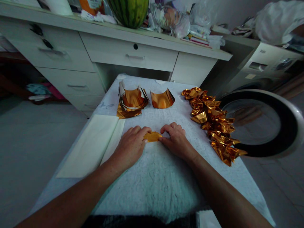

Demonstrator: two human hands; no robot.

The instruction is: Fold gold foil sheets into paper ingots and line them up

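Between my two hands lies a small folded strip of gold foil paper [152, 136], low over the cloth-covered table. My left hand [133, 142] pinches its left end between thumb and fingers. At the right end, my right hand [175, 137] grips the strip with thumb and curled forefinger. Beyond the hands stands a curled stack of gold foil sheets [133, 98], with a single curved gold sheet [162, 99] to its right. Along the table's right side runs a long heap of folded gold foil pieces [211, 122].
Folded pale paper [89, 142] lies at the table's left under my left forearm. Behind the table [152, 190] stands a white drawer cabinet [133, 57] bearing a watermelon [129, 11] and clutter. A washing machine's round door [294, 126] hangs open at the right.
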